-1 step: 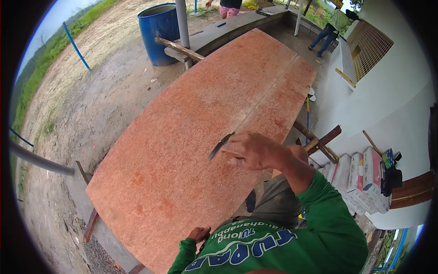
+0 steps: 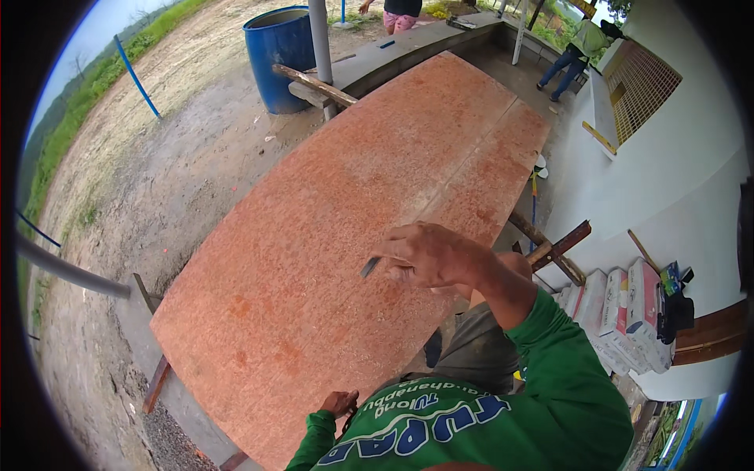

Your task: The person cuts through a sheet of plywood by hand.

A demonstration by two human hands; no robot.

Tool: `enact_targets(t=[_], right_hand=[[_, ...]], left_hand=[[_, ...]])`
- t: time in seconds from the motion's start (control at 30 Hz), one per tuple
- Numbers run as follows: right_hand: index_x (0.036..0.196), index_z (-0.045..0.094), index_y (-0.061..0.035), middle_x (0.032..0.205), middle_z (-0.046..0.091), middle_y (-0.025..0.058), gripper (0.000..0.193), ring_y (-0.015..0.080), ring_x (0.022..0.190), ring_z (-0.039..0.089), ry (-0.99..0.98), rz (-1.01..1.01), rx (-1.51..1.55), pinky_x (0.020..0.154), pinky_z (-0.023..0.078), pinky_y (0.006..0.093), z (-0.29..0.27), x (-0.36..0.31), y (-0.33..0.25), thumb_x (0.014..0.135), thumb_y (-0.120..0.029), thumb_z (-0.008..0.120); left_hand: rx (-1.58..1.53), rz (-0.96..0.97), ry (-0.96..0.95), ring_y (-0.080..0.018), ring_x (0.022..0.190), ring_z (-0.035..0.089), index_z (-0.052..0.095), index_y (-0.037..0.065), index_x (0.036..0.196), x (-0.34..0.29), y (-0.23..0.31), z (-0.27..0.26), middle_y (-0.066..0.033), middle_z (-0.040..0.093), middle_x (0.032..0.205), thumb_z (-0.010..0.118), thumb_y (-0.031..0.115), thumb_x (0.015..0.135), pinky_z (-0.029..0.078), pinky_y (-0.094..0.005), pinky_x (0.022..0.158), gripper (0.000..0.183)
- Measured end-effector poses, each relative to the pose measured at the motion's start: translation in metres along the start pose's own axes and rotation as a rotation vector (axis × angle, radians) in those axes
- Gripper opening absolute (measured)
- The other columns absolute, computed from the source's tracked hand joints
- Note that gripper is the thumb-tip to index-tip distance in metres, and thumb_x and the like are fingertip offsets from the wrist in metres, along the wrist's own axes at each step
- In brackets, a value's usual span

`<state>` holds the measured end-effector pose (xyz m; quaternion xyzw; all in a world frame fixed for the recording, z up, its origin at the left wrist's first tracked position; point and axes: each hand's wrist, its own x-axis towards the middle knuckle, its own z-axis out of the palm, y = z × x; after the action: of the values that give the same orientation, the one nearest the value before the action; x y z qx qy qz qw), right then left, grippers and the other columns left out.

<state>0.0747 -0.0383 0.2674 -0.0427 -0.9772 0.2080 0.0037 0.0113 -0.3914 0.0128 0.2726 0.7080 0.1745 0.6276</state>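
The right hand (image 2: pixel 433 254) pinches a small dark tool (image 2: pixel 369 268) (mostly hidden by the fingers) over the reddish board (image 2: pixel 314 228); the left hand (image 2: pixel 339 403) is at the board's near edge; whether its fingers are clenched or loose, I cannot tell.

Outdoor building site: bare dirt (image 2: pixel 169 196) at nine o'clock, blue drum (image 2: pixel 276 67) at eleven, concrete ledge (image 2: pixel 424 39) at twelve.
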Motion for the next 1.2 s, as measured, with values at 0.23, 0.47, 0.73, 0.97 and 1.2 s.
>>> enact_targets(t=[0.23,0.47,0.73,0.97,1.2], right_hand=[[0.116,0.053,-0.0039,0.109,0.057,0.0194,0.045,0.0303,0.095,0.059,-0.262,0.218,0.156,0.082,0.047,0.0354,0.005,0.054,0.073,0.076,-0.026,0.060],[0.118,0.051,-0.0026,0.109,0.057,0.0208,0.049,0.0314,0.100,0.056,-0.346,0.236,0.031,0.086,0.045,0.0363,0.012,0.072,0.096,0.074,-0.024,0.060],[0.123,0.046,-0.0016,0.112,0.056,0.0205,0.057,0.0317,0.094,0.060,-0.370,0.243,0.101,0.080,0.048,0.0358,-0.007,0.054,0.088,0.072,-0.020,0.064],[0.119,0.050,0.0003,0.108,0.058,0.0206,0.055,0.0285,0.088,0.060,-0.304,0.241,0.104,0.080,0.047,0.0360,-0.004,0.060,0.081,0.070,-0.022,0.063],[0.119,0.051,-0.0015,0.110,0.057,0.0202,0.053,0.0293,0.093,0.059,-0.358,0.248,0.124,0.083,0.046,0.0345,0.000,0.076,0.075,0.071,-0.023,0.062]], left_hand=[[0.045,-0.384,0.239,-0.0205,0.062,0.064,0.063,0.000,0.074,0.004,-0.031,-0.024,-0.0116,0.065,0.067,0.049,0.040,0.084,0.051,-0.0318,0.061,0.044],[0.042,-0.221,0.295,-0.0226,0.065,0.065,0.064,-0.001,0.077,0.033,-0.026,-0.027,-0.0128,0.066,0.072,0.044,0.041,0.084,0.052,-0.0340,0.061,0.047],[0.227,-0.025,0.281,-0.0299,0.069,0.062,0.065,0.001,0.071,0.085,0.001,-0.015,-0.0131,0.064,0.067,0.042,0.043,0.083,0.047,-0.0425,0.070,0.049],[0.228,-0.046,0.347,-0.0308,0.068,0.061,0.063,0.000,0.063,0.082,0.003,-0.039,-0.0137,0.061,0.061,0.043,0.042,0.083,0.047,-0.0432,0.070,0.051],[0.092,-0.111,0.399,-0.0308,0.069,0.061,0.063,0.001,0.064,0.081,-0.017,-0.020,-0.0136,0.061,0.060,0.044,0.041,0.083,0.047,-0.0431,0.070,0.049]])
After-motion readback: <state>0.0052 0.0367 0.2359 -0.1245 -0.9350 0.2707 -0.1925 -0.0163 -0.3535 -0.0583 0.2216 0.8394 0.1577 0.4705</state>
